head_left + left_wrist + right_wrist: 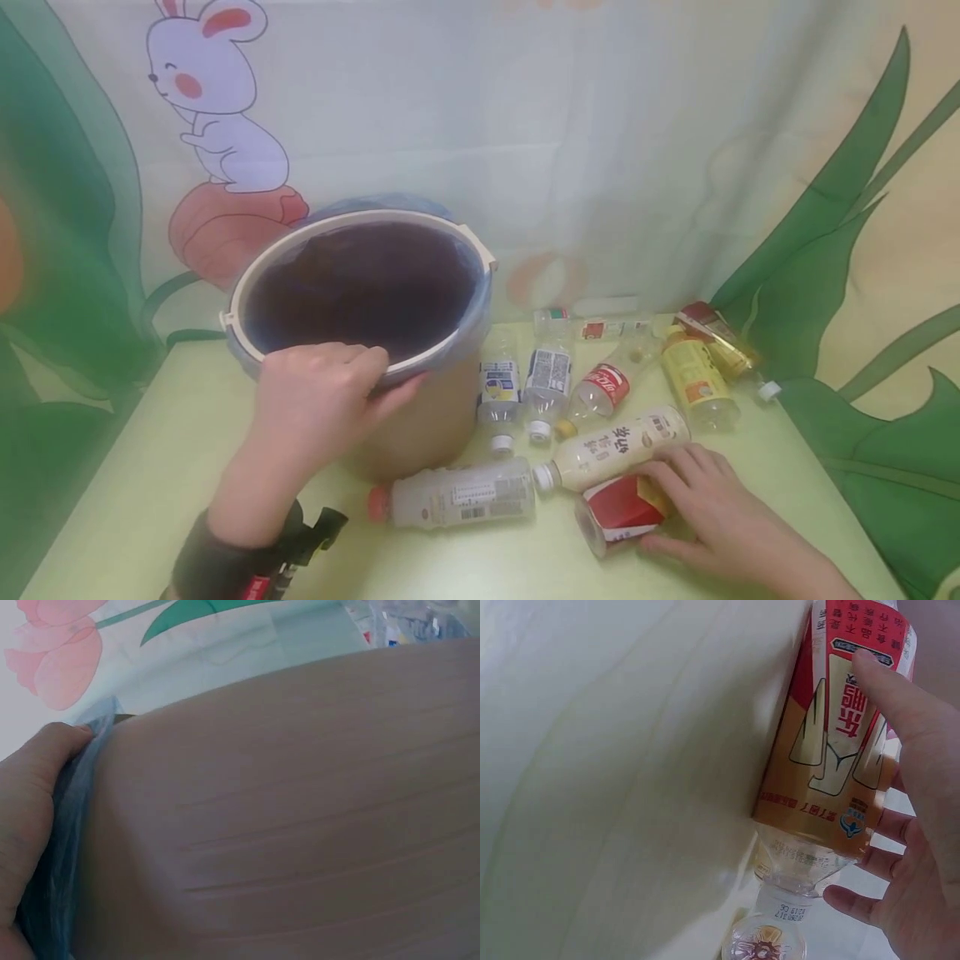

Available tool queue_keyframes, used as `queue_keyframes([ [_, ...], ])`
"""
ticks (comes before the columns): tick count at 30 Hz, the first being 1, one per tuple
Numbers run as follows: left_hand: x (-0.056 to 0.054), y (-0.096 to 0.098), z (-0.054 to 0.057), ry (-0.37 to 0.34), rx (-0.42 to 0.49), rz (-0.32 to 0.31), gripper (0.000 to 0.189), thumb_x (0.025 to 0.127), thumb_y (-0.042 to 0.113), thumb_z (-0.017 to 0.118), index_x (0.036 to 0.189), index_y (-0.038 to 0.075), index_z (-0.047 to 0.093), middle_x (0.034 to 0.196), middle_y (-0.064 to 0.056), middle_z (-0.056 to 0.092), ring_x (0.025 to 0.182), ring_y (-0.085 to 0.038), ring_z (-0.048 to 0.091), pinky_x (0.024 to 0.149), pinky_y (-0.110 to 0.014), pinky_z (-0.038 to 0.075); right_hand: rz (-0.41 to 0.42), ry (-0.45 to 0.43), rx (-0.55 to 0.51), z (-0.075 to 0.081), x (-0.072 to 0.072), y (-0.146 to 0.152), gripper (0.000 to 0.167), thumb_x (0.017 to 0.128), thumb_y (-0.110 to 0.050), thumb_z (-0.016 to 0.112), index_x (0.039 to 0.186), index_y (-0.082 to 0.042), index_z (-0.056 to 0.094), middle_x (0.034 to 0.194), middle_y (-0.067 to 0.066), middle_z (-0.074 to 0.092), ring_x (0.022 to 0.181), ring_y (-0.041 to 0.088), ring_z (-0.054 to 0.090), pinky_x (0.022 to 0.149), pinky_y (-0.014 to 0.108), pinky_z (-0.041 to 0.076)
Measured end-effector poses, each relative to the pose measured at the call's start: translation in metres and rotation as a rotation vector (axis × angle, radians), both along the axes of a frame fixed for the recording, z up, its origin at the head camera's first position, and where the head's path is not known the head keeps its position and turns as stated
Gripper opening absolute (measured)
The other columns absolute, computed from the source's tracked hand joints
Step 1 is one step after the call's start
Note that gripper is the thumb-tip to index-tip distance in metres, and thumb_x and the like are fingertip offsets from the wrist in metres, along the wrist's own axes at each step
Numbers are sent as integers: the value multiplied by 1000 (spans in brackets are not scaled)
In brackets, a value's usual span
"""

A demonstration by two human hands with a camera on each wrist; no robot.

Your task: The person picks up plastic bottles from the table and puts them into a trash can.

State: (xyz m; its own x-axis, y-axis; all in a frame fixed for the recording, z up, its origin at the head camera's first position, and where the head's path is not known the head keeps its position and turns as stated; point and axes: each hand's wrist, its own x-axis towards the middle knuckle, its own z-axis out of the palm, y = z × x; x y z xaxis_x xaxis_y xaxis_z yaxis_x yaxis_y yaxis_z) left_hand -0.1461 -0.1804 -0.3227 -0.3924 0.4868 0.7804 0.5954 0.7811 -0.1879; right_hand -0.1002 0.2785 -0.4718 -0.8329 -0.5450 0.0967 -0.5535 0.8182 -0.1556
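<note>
Red/orange label: bottle point(618, 510) lying on its side at the near right of the surface point(150, 467); red Chinese characters on the label, clear in the right wrist view point(840, 727), not legible to me.
Right hand: right hand point(712, 508) cupped over that bottle, thumb and fingers curled round its body.
Left hand: left hand point(322, 400) grips the near rim of the bin, fingers hooked over the edge onto the blue liner point(75, 825).
White bottle: orange-capped bottle point(457, 496) lying flat in front of the bin, barcode label showing.
Cream bottle: milky bottle point(615, 448) with black Chinese script, just behind the right hand, touching the red one or nearly.
Bin: tan bin point(420, 417), cream rim, dark inside, standing left of centre.
Behind: Coca-Cola bottle point(600, 387), red label with white script; yellow-label bottle point(697, 379); two clear bottles with blue-white labels point(525, 383) beside the bin.
Far: cartoon rabbit backdrop point(217, 100).
</note>
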Motion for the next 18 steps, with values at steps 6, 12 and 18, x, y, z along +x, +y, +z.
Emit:
queue_keyframes([
  [6,-8,-9,-2,48,14,-58,63,113,54,45,63,17,37,52,6,33,43,-14,28,43,-32,19,-21,-70,18,4,-1,-9,81,89,-81,69,148,-28,57,146,-5,54,134,19,49,112,54,48],
  [12,-17,-17,-3,57,13,-96,64,113,56,46,62,18,36,52,6,33,44,-14,29,44,-31,18,2,-75,28,5,-1,-15,80,88,-76,76,148,-26,57,147,-6,54,136,18,49,112,51,48],
  [18,-23,-23,-4,57,17,-122,63,112,56,48,62,18,37,53,7,34,44,-13,31,43,-31,19,38,-79,8,6,-1,-21,77,89,-71,79,149,-30,56,144,-12,51,127,9,49,105,42,54],
])
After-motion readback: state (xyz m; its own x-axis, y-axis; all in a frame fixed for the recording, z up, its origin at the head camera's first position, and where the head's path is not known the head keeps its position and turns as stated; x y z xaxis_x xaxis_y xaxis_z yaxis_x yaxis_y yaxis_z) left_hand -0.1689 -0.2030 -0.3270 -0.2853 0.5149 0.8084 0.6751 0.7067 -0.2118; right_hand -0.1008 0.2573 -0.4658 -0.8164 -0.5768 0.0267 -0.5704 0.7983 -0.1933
